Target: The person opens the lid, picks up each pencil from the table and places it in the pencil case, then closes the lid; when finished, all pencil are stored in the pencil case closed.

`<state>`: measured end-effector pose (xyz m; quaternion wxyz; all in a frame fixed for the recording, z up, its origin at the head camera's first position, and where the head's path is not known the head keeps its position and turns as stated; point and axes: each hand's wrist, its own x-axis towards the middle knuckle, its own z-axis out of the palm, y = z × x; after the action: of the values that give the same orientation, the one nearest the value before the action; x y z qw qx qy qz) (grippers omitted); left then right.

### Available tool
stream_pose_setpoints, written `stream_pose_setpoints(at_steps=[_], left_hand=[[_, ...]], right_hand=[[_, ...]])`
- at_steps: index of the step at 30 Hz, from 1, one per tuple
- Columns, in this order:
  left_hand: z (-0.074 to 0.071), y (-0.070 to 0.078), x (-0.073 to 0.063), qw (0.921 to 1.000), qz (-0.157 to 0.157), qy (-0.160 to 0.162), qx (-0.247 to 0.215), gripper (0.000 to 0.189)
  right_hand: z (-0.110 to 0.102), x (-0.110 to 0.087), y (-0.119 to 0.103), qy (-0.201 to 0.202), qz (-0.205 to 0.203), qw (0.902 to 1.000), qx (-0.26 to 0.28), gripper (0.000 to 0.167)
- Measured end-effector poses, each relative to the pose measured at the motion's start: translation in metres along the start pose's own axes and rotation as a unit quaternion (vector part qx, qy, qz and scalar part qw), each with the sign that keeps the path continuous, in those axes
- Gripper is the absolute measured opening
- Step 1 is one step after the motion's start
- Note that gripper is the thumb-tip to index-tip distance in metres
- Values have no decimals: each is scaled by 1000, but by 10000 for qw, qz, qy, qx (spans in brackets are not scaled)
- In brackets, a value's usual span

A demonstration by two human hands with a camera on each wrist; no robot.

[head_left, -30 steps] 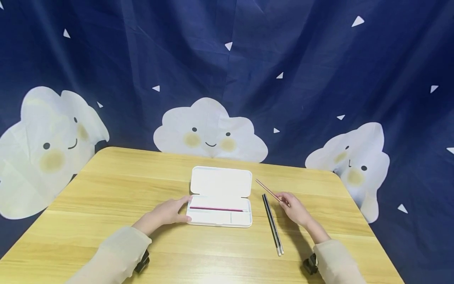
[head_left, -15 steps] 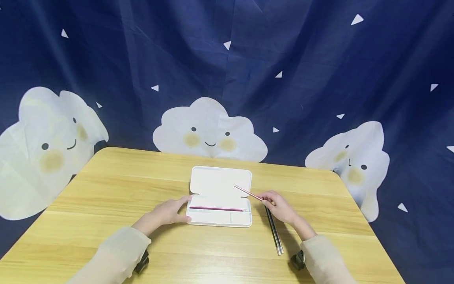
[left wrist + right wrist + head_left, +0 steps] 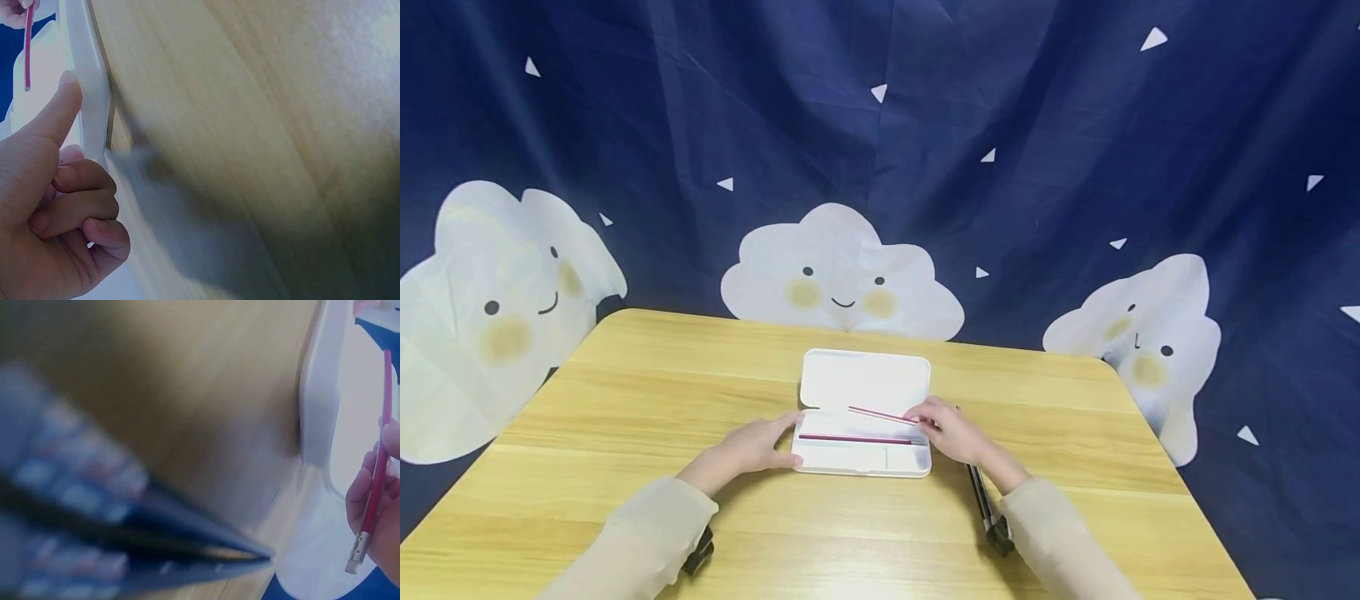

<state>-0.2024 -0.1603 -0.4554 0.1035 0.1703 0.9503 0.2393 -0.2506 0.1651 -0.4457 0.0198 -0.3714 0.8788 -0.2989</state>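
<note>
An opened white pencil case (image 3: 842, 460) lies on the table, its lid (image 3: 865, 379) folded back. A dark red pencil (image 3: 853, 439) lies lengthwise inside. My left hand (image 3: 751, 446) holds the case's left end, thumb at the front corner and a finger at the back; in the left wrist view the thumb (image 3: 59, 112) touches the rim and other fingers are curled. My right hand (image 3: 951, 429) pinches a second red pencil (image 3: 880, 414) above the case's back right part, pointing left. Its eraser end (image 3: 355, 562) shows in the right wrist view.
Two black pencils (image 3: 979, 492) lie on the table right of the case, partly hidden beneath my right wrist; they loom large and blurred in the right wrist view. The wooden table (image 3: 662, 375) ends at a dark blue curtain (image 3: 805, 100) with printed clouds.
My right hand has carried the red pencil leftward from beyond the black pencils to over the case. My left hand has stayed at the case's left end.
</note>
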Motion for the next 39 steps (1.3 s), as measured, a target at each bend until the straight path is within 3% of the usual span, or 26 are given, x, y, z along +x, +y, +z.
stream_pose_setpoints(at_steps=[6,14,21,39], left_hand=[[1,-1,1,10000,8,15,9,70],[0,-2,1,10000,-27,10,6,71],[0,-2,1,10000,85,-9,39,72],[-1,0,2,10000,14,4,20,72]], right_hand=[[11,14,-5,-135,-257,9994,-199,21],[25,30,-13,-414,-119,9979,-489,19],[33,40,-18,-458,-496,9955,-669,17],[43,48,-22,-445,-525,9892,-1294,16]])
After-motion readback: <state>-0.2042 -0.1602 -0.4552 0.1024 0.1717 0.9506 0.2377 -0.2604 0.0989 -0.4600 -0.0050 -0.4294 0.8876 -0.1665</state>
